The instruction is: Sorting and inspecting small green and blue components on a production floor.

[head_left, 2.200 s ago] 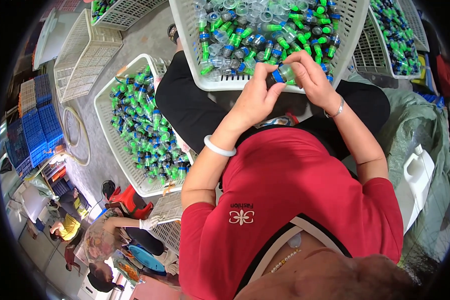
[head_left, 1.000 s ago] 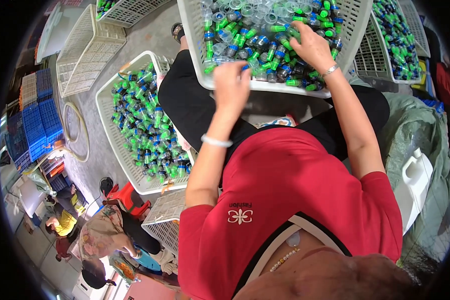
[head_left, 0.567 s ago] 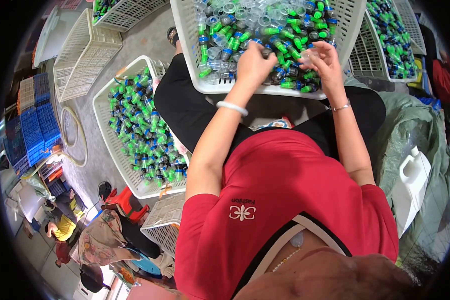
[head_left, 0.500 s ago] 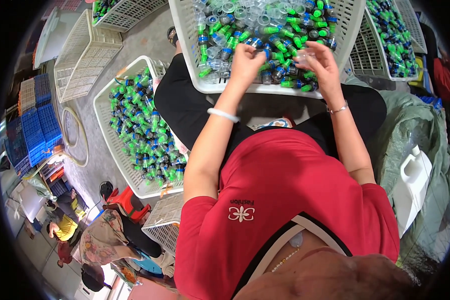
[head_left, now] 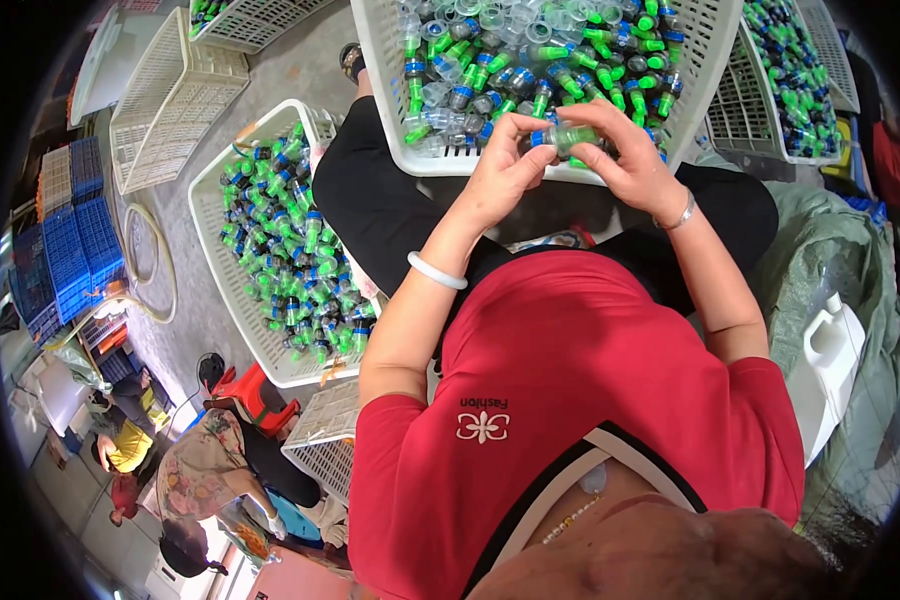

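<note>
Above the near rim of a white plastic crate [head_left: 380, 90], my two hands meet around one small bottle. My left hand [head_left: 505, 170] pinches its blue-ringed end between thumb and fingers. Closed round the other end, my right hand [head_left: 635, 165] holds a clear plastic cap [head_left: 574, 136] over the bottle's green tip. Fingers partly cover both pieces, so I cannot tell how far the cap is on. Inside the crate lie many dark bottles with blue rings and green tips [head_left: 560, 80], plus a heap of loose clear caps [head_left: 505, 22].
A second white crate [head_left: 205, 215] of capped green-tipped bottles [head_left: 285, 250] stands at my left, another full crate [head_left: 755, 110] at the right. A white jug [head_left: 828, 365] rests on green sacking [head_left: 805, 230]. Coworkers [head_left: 205, 470] are at the lower left, near a red stool [head_left: 255, 395].
My hands were apart over the crate, the right with a clear cap. Now they have come together nearer to me, holding the bottle and cap end to end.
</note>
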`<state>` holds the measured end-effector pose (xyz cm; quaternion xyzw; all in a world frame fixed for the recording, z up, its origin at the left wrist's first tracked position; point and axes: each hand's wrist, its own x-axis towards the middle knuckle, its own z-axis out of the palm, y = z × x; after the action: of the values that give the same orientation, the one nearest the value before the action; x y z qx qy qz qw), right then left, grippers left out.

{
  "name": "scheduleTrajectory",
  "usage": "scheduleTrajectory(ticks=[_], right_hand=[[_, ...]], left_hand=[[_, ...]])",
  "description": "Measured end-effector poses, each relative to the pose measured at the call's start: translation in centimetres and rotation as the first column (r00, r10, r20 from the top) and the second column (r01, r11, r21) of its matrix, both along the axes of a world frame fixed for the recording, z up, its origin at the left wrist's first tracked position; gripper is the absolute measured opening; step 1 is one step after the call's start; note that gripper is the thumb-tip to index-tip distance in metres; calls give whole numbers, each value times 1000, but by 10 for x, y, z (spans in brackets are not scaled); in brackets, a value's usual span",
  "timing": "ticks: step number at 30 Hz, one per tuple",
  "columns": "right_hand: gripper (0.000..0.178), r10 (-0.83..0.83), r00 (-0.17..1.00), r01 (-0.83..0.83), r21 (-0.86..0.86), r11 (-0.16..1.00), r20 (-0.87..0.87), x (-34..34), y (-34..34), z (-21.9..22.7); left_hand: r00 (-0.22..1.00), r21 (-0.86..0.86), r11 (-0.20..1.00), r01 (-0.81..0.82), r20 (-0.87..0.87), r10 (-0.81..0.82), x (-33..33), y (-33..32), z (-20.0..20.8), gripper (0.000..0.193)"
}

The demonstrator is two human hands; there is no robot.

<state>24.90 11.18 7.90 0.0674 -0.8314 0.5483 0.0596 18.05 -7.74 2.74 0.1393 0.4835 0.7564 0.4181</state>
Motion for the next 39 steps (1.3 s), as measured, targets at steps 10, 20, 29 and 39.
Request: scheduleTrajectory(ticks=[10,20,29,39], right_hand=[[31,95,982,-54,239,970,-163,2,-8,7],[24,-2,807,222,-301,927,591,21,-22,-24],[24,189,891,-157,-110,982,414,8,-34,-29],[32,-111,965,238,611,755,-239,-38,-50,-71]], left_hand=[[981,31,998,-48,-186,53,13,-10,15,32],[729,-158,955,-250,-680,78,44,-20,-14,39],[713,-152,922,-357,-682,163,55,-44,-23,42],[219,-195,259,-946,-974,64,-1,-147,-4,33]])
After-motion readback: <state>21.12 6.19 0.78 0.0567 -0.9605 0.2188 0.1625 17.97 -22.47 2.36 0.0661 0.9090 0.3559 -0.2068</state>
